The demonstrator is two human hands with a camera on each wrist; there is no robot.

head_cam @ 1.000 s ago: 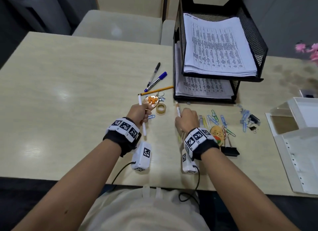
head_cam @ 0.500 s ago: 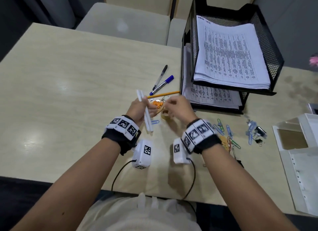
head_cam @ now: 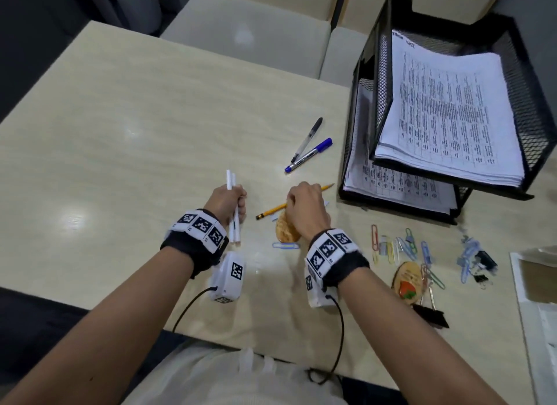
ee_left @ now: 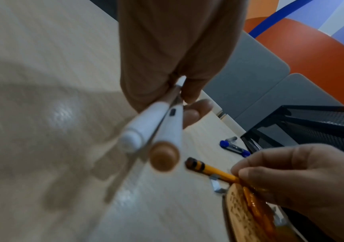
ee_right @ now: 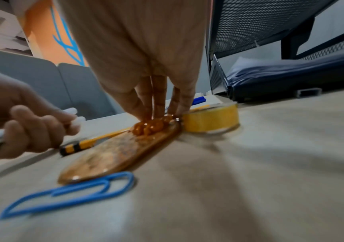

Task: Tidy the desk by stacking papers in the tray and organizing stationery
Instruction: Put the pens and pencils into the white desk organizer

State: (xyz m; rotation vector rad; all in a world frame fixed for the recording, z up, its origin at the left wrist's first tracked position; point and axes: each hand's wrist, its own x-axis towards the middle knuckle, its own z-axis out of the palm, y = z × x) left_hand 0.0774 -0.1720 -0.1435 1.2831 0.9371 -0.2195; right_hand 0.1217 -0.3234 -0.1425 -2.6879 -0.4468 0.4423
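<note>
Two white pens [head_cam: 233,211] are clamped in the left hand [head_cam: 226,202] above the surface [head_cam: 126,127]. The right hand [head_cam: 304,205] fingertips [ee_right: 146,113] are pressed on a keychain [ee_right: 115,152] beside the pencil [head_cam: 271,212] and tape [ee_right: 210,120]; whether anything is pinched cannot be told. The pencil could be knocked rolling, or the tape dragged along.

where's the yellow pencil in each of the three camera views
Head: pencil lies mid-frame on the desk, its middle hidden under the right hand.
Left wrist: pencil at lower right, eraser end pointing left.
Right wrist: pencil left of centre, behind the wooden tag.
Shared landmark: the wooden tag beside it.
</note>
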